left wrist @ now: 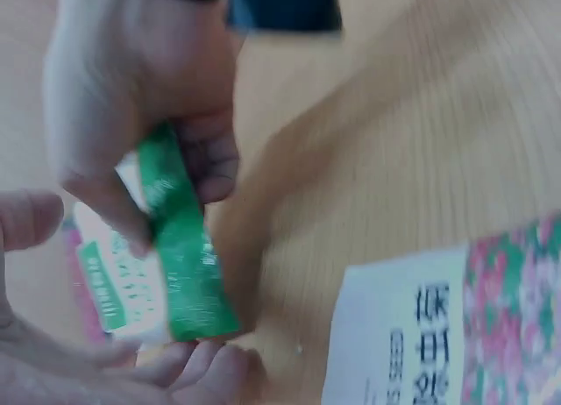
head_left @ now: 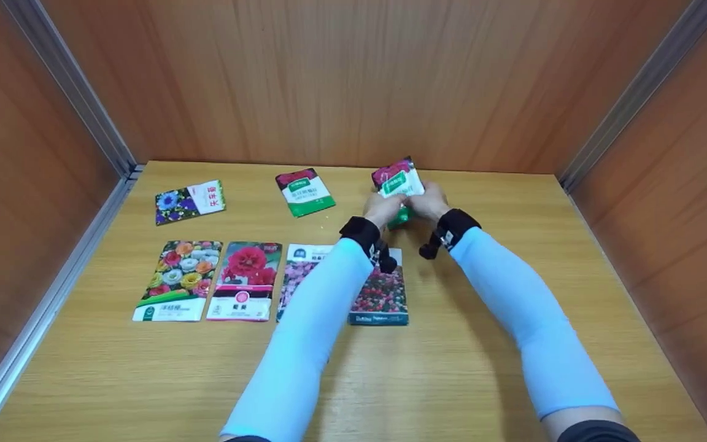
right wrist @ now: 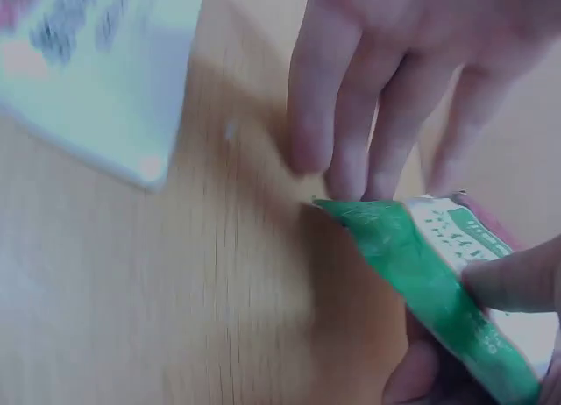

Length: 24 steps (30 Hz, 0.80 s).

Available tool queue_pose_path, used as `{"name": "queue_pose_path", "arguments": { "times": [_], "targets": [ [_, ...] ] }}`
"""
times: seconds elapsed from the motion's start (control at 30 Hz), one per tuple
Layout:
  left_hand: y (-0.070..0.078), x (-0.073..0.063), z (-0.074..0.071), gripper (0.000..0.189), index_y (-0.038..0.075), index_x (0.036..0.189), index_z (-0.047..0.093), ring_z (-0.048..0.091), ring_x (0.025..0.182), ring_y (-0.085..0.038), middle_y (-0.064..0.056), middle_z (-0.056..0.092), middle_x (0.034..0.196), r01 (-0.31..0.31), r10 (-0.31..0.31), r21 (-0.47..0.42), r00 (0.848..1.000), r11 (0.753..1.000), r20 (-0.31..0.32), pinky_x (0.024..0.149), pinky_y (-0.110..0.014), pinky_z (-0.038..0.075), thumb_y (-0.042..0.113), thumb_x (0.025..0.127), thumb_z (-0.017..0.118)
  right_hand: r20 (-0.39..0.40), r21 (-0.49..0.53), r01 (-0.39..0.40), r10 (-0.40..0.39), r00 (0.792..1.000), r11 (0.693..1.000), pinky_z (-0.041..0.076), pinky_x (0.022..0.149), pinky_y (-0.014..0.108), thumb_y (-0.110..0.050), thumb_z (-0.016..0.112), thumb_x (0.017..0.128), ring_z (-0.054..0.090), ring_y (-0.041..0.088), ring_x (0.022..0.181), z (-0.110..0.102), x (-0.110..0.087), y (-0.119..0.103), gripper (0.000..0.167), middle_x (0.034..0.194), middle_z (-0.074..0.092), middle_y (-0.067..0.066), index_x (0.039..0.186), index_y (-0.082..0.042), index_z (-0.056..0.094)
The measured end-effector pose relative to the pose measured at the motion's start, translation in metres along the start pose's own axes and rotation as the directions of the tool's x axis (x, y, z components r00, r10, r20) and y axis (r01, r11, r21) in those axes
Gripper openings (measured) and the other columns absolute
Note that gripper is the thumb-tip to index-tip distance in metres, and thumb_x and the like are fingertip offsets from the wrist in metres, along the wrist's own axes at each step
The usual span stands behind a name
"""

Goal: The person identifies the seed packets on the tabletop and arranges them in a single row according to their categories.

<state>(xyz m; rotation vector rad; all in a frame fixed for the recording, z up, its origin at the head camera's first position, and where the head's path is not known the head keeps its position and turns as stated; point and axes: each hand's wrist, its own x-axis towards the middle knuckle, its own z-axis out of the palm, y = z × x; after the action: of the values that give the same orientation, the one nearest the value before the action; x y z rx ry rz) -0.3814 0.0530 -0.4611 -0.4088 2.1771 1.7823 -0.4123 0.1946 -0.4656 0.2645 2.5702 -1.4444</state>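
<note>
At the back of the table, my right hand (head_left: 428, 201) pinches a seed packet (head_left: 395, 179) with a magenta, white and green front. Its thumb (right wrist: 513, 280) presses the white part, and other fingers lie beneath. My left hand (head_left: 384, 209) is at the packet's other side, its fingers (left wrist: 206, 370) fairly straight and by the packet's edge, its thumb (left wrist: 26, 219) apart from it. The packet is tilted and slightly bent. Nearby, a similar green-and-white seed packet (head_left: 305, 192) lies flat to the left.
Also at the back lies a blue-flower packet (head_left: 189, 202). In a front row are a mixed-flower packet (head_left: 178, 276), a red-flower packet (head_left: 244, 276), a purple-flower packet (head_left: 295, 273) and a pink-flower packet (head_left: 381, 294), the latter two partly behind my left arm. Wooden panels (head_left: 353, 80) enclose the table.
</note>
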Motion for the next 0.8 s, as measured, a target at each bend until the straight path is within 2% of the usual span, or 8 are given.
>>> {"name": "queue_pose_path", "arguments": {
  "times": [0.13, 0.23, 0.37, 0.47, 0.57, 0.6, 0.7, 0.8],
  "targets": [
    [0.000, -0.003, -0.009, 0.071, 0.006, 0.155, 0.042, 0.055, 0.128, -0.024, -0.012, 0.057, 0.145, -0.010, 0.018, 0.086, 0.995, 0.996, -0.096, 0.114, -0.039, 0.045, 0.028, 0.097, 0.076, 0.075, 0.124, 0.037, -0.046, 0.996, 0.992, 0.050, 0.108, 0.041, -0.007, 0.069, 0.101, 0.056, 0.028, 0.129, -0.003, -0.018, -0.004, 0.054, 0.146, 0.058, 0.017, 0.151, -0.002, 0.050],
    [-0.001, -0.007, -0.014, 0.069, 0.008, 0.156, 0.045, 0.056, 0.126, -0.024, -0.012, 0.059, 0.144, -0.038, 0.050, 0.122, 0.994, 0.992, -0.096, 0.113, -0.040, 0.047, 0.021, 0.097, 0.077, 0.134, 0.159, 0.053, -0.075, 0.988, 0.986, 0.053, 0.104, 0.037, -0.007, 0.068, 0.102, 0.060, 0.025, 0.125, -0.012, -0.032, -0.002, 0.054, 0.144, 0.060, 0.015, 0.153, -0.004, 0.049],
    [-0.002, -0.015, -0.016, 0.065, 0.008, 0.154, 0.050, 0.060, 0.121, -0.022, -0.010, 0.064, 0.138, -0.117, 0.124, 0.169, 0.992, 0.979, -0.030, 0.108, -0.037, 0.050, 0.019, 0.097, 0.078, 0.171, 0.146, 0.065, -0.090, 0.981, 0.987, 0.059, 0.091, 0.032, -0.017, 0.068, 0.104, 0.069, 0.021, 0.108, -0.031, -0.045, 0.006, 0.047, 0.133, 0.068, 0.014, 0.149, -0.005, 0.056],
    [-0.002, -0.024, -0.015, 0.059, 0.007, 0.150, 0.055, 0.064, 0.110, -0.020, -0.009, 0.068, 0.128, -0.180, 0.179, 0.209, 0.984, 0.961, 0.023, 0.095, -0.033, 0.056, 0.020, 0.098, 0.078, 0.170, 0.107, 0.066, -0.083, 0.982, 0.992, 0.061, 0.082, 0.032, -0.030, 0.070, 0.104, 0.071, 0.017, 0.093, -0.048, -0.051, 0.013, 0.043, 0.117, 0.075, 0.010, 0.140, -0.005, 0.066],
    [-0.003, -0.036, -0.012, 0.049, 0.006, 0.144, 0.061, 0.067, 0.098, -0.018, -0.008, 0.070, 0.117, -0.255, 0.242, 0.260, 0.967, 0.931, 0.082, 0.082, -0.030, 0.059, 0.022, 0.100, 0.076, 0.180, 0.030, 0.065, -0.069, 0.981, 0.997, 0.059, 0.075, 0.032, -0.037, 0.073, 0.102, 0.068, 0.015, 0.082, -0.066, -0.059, 0.020, 0.045, 0.102, 0.077, 0.003, 0.133, -0.005, 0.071],
    [-0.003, -0.041, -0.011, 0.045, 0.005, 0.140, 0.064, 0.068, 0.095, -0.018, -0.007, 0.071, 0.113, -0.288, 0.269, 0.276, 0.958, 0.917, 0.103, 0.079, -0.030, 0.059, 0.023, 0.100, 0.074, 0.184, 0.003, 0.063, -0.062, 0.981, 0.998, 0.057, 0.073, 0.031, -0.038, 0.074, 0.101, 0.066, 0.014, 0.080, -0.071, -0.062, 0.023, 0.045, 0.098, 0.077, 0.001, 0.132, -0.006, 0.072],
    [-0.004, -0.053, -0.007, 0.028, 0.003, 0.123, 0.070, 0.074, 0.085, -0.026, -0.009, 0.073, 0.100, -0.341, 0.302, 0.279, 0.937, 0.898, 0.173, 0.074, -0.037, 0.063, 0.022, 0.102, 0.070, 0.214, -0.061, 0.051, -0.037, 0.976, 0.997, 0.053, 0.066, 0.028, -0.039, 0.078, 0.098, 0.062, 0.013, 0.074, -0.087, -0.070, 0.033, 0.045, 0.090, 0.076, -0.002, 0.127, -0.005, 0.074],
    [-0.005, -0.061, -0.003, 0.019, 0.005, 0.099, 0.072, 0.077, 0.077, -0.033, -0.009, 0.074, 0.084, -0.361, 0.300, 0.329, 0.928, 0.873, 0.221, 0.070, -0.043, 0.064, 0.023, 0.102, 0.068, 0.259, -0.099, 0.028, -0.002, 0.966, 0.995, 0.051, 0.060, 0.025, -0.040, 0.082, 0.095, 0.061, 0.012, 0.068, -0.098, -0.078, 0.042, 0.044, 0.085, 0.076, -0.002, 0.120, -0.004, 0.078]
  ]
}}
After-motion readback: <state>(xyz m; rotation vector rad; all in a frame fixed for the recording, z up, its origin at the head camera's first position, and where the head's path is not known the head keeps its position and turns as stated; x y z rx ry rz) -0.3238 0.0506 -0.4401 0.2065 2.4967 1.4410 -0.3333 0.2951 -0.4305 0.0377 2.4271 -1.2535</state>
